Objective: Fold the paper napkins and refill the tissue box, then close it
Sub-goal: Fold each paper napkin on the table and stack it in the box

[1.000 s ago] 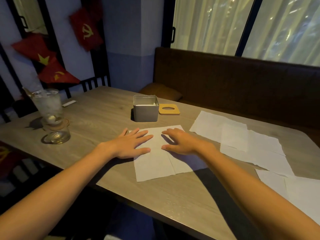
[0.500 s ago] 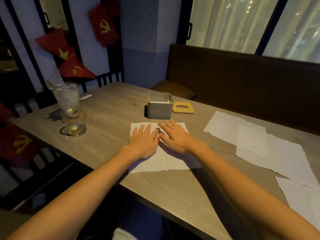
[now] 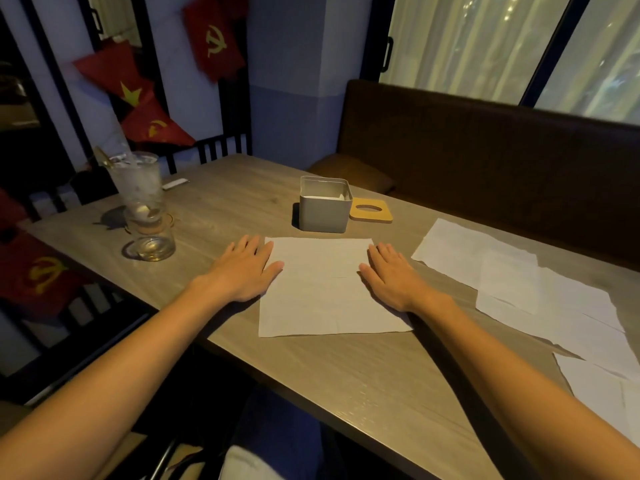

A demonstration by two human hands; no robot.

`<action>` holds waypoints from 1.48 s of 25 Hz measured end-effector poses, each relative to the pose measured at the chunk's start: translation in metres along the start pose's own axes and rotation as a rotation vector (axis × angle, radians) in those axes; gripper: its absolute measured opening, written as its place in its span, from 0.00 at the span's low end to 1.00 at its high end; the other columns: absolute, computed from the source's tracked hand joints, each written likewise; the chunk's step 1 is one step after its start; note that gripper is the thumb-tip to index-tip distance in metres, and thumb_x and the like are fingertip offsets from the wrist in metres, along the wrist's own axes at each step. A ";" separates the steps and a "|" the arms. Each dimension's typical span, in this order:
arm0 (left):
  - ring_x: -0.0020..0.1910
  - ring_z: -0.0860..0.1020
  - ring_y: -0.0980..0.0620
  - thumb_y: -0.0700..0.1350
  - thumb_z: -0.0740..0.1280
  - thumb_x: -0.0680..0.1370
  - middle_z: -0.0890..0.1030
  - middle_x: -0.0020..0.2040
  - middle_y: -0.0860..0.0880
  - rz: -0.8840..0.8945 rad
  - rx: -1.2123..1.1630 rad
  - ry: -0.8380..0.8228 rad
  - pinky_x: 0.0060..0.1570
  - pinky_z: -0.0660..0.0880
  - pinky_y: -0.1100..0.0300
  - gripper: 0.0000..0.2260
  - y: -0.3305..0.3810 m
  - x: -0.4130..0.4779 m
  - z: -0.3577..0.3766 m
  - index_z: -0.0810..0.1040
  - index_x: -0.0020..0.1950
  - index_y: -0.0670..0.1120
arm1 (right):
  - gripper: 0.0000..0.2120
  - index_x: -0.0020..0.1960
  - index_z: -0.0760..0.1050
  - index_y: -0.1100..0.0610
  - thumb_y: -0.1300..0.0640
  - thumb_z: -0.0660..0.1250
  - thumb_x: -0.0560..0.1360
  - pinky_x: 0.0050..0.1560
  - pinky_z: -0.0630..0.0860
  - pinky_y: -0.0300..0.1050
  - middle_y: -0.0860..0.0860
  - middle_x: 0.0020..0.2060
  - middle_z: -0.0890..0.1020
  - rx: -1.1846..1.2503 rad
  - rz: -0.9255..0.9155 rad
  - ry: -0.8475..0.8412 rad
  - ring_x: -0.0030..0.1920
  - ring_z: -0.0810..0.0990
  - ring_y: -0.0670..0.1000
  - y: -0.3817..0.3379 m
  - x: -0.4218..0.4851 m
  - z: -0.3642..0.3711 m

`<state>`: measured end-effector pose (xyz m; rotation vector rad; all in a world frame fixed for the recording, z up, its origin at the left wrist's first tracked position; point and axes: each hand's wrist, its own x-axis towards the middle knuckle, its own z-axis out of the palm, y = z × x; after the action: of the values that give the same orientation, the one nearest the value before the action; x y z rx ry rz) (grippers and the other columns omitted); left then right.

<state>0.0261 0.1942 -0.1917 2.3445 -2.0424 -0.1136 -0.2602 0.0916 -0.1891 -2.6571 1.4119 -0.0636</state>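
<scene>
A white paper napkin [image 3: 325, 289] lies flat and unfolded on the wooden table [image 3: 363, 382] in front of me. My left hand [image 3: 242, 271] rests palm down at its left edge, fingers spread. My right hand [image 3: 391, 275] lies palm down on its right edge. Neither hand holds anything. Just beyond the napkin stands the grey tissue box [image 3: 323, 209], open on top, with white tissue showing inside. Its yellow lid [image 3: 371, 210] with an oval slot lies on the table at the box's right.
Several more unfolded napkins [image 3: 540, 292] overlap along the table's right side. A tall iced drink [image 3: 136, 183] and a short glass [image 3: 152, 237] stand at the left. A brown bench [image 3: 485, 157] runs behind the table. The near table edge crosses diagonally below my arms.
My hands slid apart from the napkin's middle out to its left and right edges, leaving it flat. The view shifted slightly.
</scene>
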 end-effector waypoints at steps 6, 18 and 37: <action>0.81 0.46 0.44 0.54 0.44 0.86 0.50 0.83 0.45 0.058 -0.093 0.082 0.78 0.44 0.42 0.25 0.087 -0.012 0.009 0.49 0.83 0.48 | 0.28 0.81 0.46 0.55 0.44 0.44 0.85 0.78 0.42 0.49 0.52 0.81 0.48 0.102 -0.176 -0.005 0.80 0.44 0.52 -0.061 0.003 0.007; 0.80 0.53 0.45 0.60 0.46 0.85 0.54 0.82 0.47 -0.019 -0.099 -0.023 0.78 0.51 0.45 0.28 0.006 -0.025 0.005 0.51 0.82 0.48 | 0.31 0.80 0.52 0.60 0.41 0.44 0.84 0.77 0.53 0.53 0.57 0.79 0.57 0.021 -0.031 -0.012 0.78 0.56 0.58 0.001 -0.010 0.007; 0.53 0.77 0.48 0.61 0.72 0.74 0.78 0.56 0.48 -0.040 -0.371 -0.085 0.53 0.77 0.53 0.19 -0.010 0.071 -0.023 0.75 0.54 0.49 | 0.21 0.65 0.74 0.59 0.49 0.70 0.77 0.52 0.75 0.44 0.55 0.57 0.79 0.213 0.079 -0.028 0.54 0.77 0.55 -0.006 0.098 -0.031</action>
<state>0.0472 0.1243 -0.1717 2.1802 -1.8163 -0.5505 -0.2036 0.0108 -0.1604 -2.4195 1.4143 -0.1593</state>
